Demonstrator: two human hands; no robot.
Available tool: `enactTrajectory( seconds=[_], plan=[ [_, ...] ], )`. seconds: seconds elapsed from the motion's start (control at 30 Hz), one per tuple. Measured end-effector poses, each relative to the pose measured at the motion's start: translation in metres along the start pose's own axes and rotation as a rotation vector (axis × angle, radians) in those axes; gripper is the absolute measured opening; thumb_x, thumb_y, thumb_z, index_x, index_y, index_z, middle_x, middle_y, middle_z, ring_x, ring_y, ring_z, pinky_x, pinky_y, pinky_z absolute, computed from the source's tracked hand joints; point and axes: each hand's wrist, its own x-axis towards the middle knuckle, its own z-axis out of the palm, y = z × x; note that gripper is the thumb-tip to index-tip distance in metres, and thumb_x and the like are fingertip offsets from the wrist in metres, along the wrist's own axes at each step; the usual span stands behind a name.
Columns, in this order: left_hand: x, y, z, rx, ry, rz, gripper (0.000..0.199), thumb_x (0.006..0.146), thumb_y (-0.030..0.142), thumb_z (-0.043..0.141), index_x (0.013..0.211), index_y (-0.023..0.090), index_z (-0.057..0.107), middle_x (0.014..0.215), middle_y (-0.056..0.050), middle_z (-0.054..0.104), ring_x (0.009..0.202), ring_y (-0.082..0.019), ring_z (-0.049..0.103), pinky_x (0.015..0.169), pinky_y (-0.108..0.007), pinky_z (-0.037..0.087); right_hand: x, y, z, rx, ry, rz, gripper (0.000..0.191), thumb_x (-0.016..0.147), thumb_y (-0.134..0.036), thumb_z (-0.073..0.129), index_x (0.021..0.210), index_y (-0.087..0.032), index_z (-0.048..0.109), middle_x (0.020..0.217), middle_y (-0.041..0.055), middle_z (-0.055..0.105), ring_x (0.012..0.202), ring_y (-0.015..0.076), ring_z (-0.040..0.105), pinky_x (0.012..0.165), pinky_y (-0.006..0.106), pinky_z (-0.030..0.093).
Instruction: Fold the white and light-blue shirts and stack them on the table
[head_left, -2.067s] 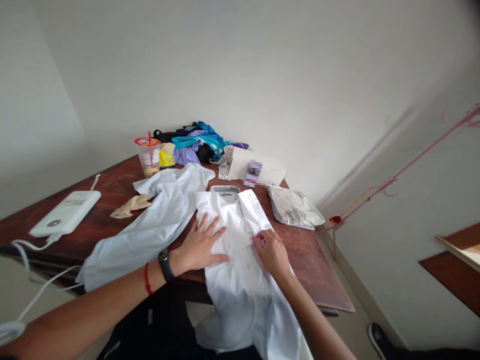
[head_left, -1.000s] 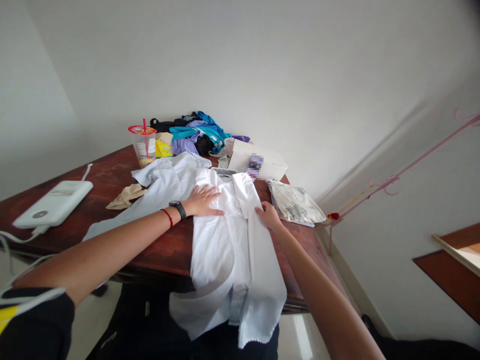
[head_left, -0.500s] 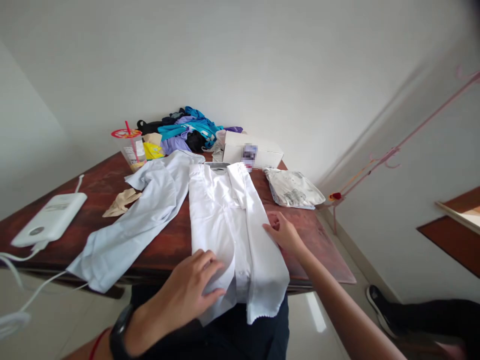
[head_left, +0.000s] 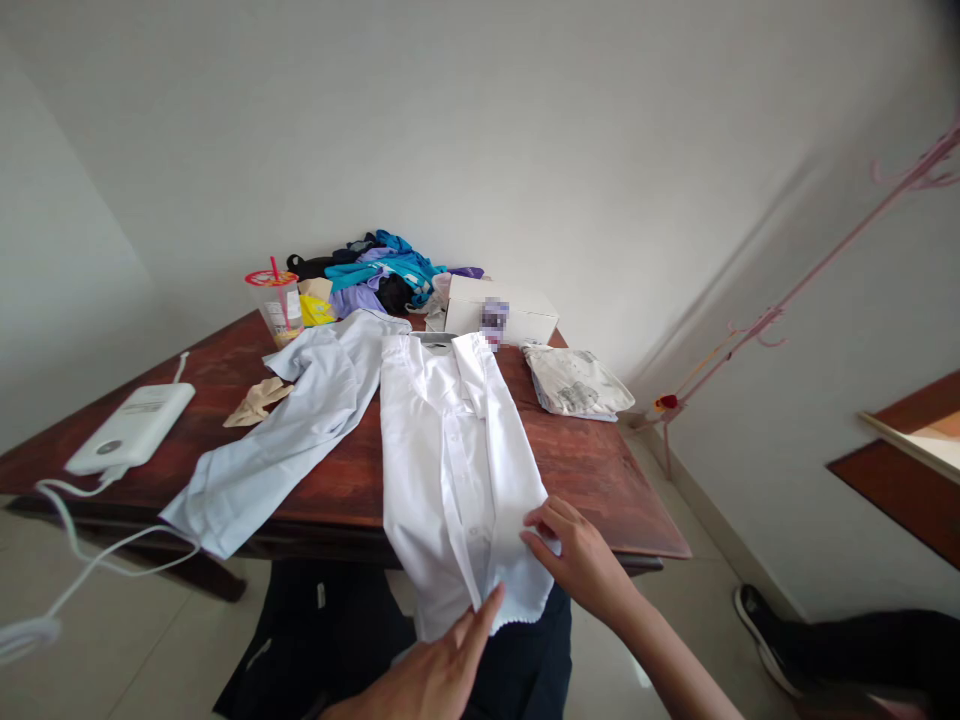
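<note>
A white shirt (head_left: 457,450) lies lengthwise over the table, its sides folded inward and its hem hanging over the near edge. My left hand (head_left: 442,665) is low in front, its stretched fingers at the hem. On the right edge of the shirt, near the table's front edge, rests my right hand (head_left: 574,550), with thumb and fingers apart against the fabric. To the left a pale blue garment (head_left: 300,425) lies with one end at the front edge.
On the wooden table (head_left: 600,480) are a power bank (head_left: 133,428) with a cable, a lidded cup (head_left: 279,305), a beige cloth (head_left: 257,402), piled clothes (head_left: 382,270), a white box (head_left: 525,310) and a folded garment (head_left: 577,382). A pink rack (head_left: 795,285) stands right.
My right hand has slid down the shirt's right edge toward me. My left hand has moved right and lower, to the hem. The view has shifted slightly.
</note>
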Motion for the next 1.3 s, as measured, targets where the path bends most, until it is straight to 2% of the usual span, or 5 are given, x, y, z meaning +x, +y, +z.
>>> enactTrajectory(
  seconds=[0.2, 0.37, 0.7, 1.13, 1.3],
  plan=[
    [0.044, 0.016, 0.003, -0.159, -0.252, -0.030, 0.107, 0.085, 0.051, 0.070, 0.168, 0.023, 0.008, 0.170, -0.022, 0.019, 0.135, -0.044, 0.054, 0.109, -0.050, 0.047, -0.003, -0.021, 0.008, -0.079, -0.020, 0.043, 0.019, 0.096, -0.038, 0.064, 0.088, -0.021, 0.064, 0.087, 0.0031, 0.064, 0.083, 0.0201, 0.064, 0.073, 0.030, 0.044],
    [0.052, 0.005, 0.011, 0.155, -0.210, -0.334, 0.071, 0.079, 0.059, 0.070, 0.137, 0.019, 0.067, 0.136, -0.025, 0.064, 0.121, -0.057, 0.059, 0.092, -0.069, 0.050, 0.005, -0.032, 0.009, -0.167, -0.026, 0.135, 0.030, 0.092, -0.049, 0.070, 0.086, -0.021, 0.060, 0.084, 0.0017, 0.064, 0.079, 0.0199, 0.063, 0.069, 0.029, 0.039],
    [0.074, -0.033, 0.000, -0.136, -0.508, -0.134, 0.076, 0.092, 0.072, 0.048, 0.152, 0.024, 0.051, 0.151, -0.012, 0.057, 0.138, -0.035, 0.054, 0.113, -0.049, 0.041, 0.042, -0.074, 0.023, -0.146, -0.112, 0.029, 0.019, 0.093, -0.038, 0.070, 0.088, -0.020, 0.065, 0.088, 0.0018, 0.068, 0.078, 0.0185, 0.065, 0.066, 0.028, 0.038],
    [0.031, -0.069, 0.005, 0.100, 0.041, -0.269, 0.049, 0.088, 0.042, 0.060, 0.132, 0.020, 0.067, 0.136, -0.020, 0.065, 0.126, -0.041, 0.059, 0.109, -0.052, 0.043, 0.125, -0.074, 0.050, -0.228, -0.037, -0.365, 0.060, 0.098, -0.044, 0.062, 0.150, -0.017, 0.048, 0.168, 0.0171, 0.029, 0.155, 0.0353, 0.026, 0.121, 0.052, 0.032],
    [0.060, -0.068, 0.035, 0.259, -0.155, -0.384, 0.061, 0.091, 0.054, 0.048, 0.120, 0.007, 0.074, 0.121, -0.027, 0.071, 0.115, -0.044, 0.066, 0.099, -0.054, 0.049, 0.162, -0.063, 0.059, -0.206, -0.178, -0.251, 0.071, 0.104, -0.057, 0.042, 0.161, -0.016, 0.033, 0.170, 0.0137, 0.022, 0.158, 0.0374, 0.015, 0.123, 0.058, 0.024]
  ],
)
